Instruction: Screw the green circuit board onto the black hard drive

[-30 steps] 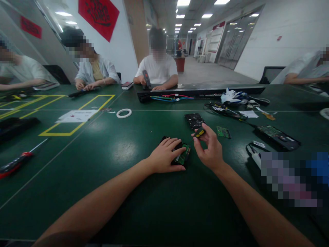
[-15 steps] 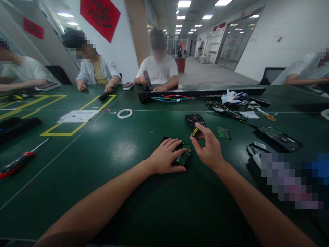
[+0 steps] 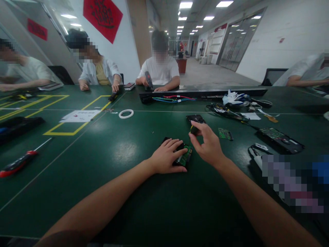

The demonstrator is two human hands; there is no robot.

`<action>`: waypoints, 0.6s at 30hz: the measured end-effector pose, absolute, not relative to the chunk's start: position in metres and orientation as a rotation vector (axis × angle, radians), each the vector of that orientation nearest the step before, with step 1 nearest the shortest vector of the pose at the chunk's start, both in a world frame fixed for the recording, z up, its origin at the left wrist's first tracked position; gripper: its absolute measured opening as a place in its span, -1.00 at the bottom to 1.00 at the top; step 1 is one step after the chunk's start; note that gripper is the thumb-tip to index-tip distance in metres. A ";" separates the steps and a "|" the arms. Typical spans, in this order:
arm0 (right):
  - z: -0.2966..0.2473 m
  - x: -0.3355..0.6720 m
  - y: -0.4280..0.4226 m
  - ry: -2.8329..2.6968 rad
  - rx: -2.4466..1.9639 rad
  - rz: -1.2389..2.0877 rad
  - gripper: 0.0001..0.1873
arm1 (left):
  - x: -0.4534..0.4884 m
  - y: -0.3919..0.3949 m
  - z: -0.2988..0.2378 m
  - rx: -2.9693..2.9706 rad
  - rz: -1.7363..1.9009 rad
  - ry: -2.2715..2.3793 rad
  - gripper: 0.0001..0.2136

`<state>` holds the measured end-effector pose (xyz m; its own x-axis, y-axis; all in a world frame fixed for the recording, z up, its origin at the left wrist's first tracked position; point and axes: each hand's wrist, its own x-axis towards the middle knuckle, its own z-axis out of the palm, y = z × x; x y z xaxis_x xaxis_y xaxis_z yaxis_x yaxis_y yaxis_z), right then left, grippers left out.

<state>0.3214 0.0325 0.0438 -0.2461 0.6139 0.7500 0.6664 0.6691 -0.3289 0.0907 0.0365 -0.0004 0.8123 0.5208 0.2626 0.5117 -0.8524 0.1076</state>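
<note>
My left hand [image 3: 167, 157] lies over a hard drive [image 3: 185, 158], its fingers spread and the thumb along the near edge. The drive's green circuit board shows past the fingers; much of the rest is covered. Just right of it, raised above the table, my right hand [image 3: 207, 143] pinches a small yellow-and-black screwdriver [image 3: 193, 129] between thumb and fingers. Its tip is too small to make out. Behind that hand sits a second dark hard drive [image 3: 196, 118], partly hidden. To the right lies a loose green circuit board [image 3: 225, 134].
Farther right are another drive [image 3: 280, 140], cables [image 3: 226, 112] and white gloves [image 3: 233, 98]. A long black bar [image 3: 205, 94] with wires crosses the back. At left are a red-black screwdriver [image 3: 23, 161], a white ring [image 3: 126, 114] and paper [image 3: 81, 116]. Several people sit around the table.
The screwdriver in my right hand has turned, and less of its yellow handle shows. My left hand stays on the drive. Across the table, a person's hand with a dark tool has shifted right.
</note>
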 end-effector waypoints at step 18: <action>0.032 0.324 0.035 -1.818 -1.036 -0.043 -0.47 | 0.088 0.050 0.001 2.941 0.424 0.822 -0.17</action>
